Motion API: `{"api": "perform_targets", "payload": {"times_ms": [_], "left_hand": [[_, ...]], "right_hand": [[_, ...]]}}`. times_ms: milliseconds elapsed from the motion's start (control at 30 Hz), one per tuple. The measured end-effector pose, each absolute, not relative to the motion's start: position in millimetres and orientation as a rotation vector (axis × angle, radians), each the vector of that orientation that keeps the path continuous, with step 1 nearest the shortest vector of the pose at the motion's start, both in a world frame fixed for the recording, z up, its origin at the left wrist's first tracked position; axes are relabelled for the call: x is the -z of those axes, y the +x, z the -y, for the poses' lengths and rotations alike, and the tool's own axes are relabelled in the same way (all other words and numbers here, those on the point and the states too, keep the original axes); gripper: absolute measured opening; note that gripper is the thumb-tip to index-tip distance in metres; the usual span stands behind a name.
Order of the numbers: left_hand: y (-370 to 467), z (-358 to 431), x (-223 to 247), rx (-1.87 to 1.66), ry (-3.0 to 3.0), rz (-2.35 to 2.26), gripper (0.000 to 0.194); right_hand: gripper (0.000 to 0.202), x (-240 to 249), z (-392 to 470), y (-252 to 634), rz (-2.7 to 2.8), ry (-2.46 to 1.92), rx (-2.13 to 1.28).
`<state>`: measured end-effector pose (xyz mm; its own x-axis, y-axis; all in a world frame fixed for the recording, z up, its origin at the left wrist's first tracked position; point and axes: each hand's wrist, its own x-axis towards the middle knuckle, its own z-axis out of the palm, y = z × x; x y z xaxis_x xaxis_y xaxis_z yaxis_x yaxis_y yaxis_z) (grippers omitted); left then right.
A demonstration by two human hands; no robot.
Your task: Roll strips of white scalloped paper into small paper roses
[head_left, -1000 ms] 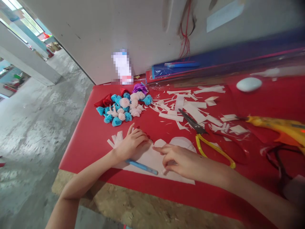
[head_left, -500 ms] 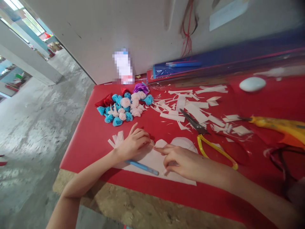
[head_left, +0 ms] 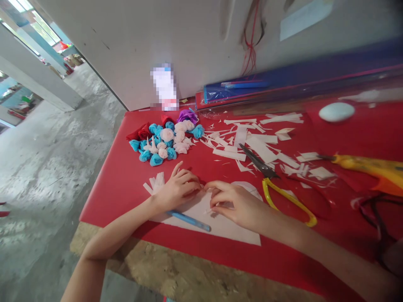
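Note:
My left hand [head_left: 181,189] is closed, its thumb and fingertips pinching a small white paper piece [head_left: 202,187] that is mostly hidden. Close on its right, my right hand [head_left: 233,200] has fingers bent together, with a thin white bit showing at the thumb. Under both hands lies a sheet of white paper [head_left: 242,233], with a blue pen [head_left: 190,221] across it. White paper strips [head_left: 154,183] stick out beyond my left hand. Scissors with yellow handles [head_left: 267,180] lie to the right of my right hand.
Blue, pink, red and purple paper roses [head_left: 166,135] are clustered at the back left. Paper scraps [head_left: 261,149] spread behind the scissors. A yellow glue gun [head_left: 368,165] and a pale egg-shaped object [head_left: 336,112] lie right. A blurred phone [head_left: 165,88] leans on the wall.
My right hand has drawn its outstretched index finger back into a bent pinch, and a thin white bit now shows at its thumb. My left hand stays almost in place.

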<state>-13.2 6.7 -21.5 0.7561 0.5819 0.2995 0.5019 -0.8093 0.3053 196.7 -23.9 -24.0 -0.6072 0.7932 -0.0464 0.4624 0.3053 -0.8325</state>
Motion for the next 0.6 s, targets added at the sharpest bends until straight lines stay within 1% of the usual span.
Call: {"api": "perform_targets", "payload": {"times_ms": [333, 500, 600], "left_hand": [[-15.6, -7.4, 23.8, -0.509, 2.620, -0.865, 0.015], [-15.3, -9.4, 18.2, -0.357, 2.548, -0.925, 0.012], [-15.8, -16.0, 16.1, -0.239, 2.557, -0.879, 0.013]], "right_hand": [[0.015, 33.1, 26.4, 193.2, 2.172, -1.132, -1.327], [0.015, 34.4, 25.1, 192.3, 2.168, -1.134, -1.347], [0.016, 34.0, 24.7, 192.3, 2.173, -1.141, -1.345]]}}
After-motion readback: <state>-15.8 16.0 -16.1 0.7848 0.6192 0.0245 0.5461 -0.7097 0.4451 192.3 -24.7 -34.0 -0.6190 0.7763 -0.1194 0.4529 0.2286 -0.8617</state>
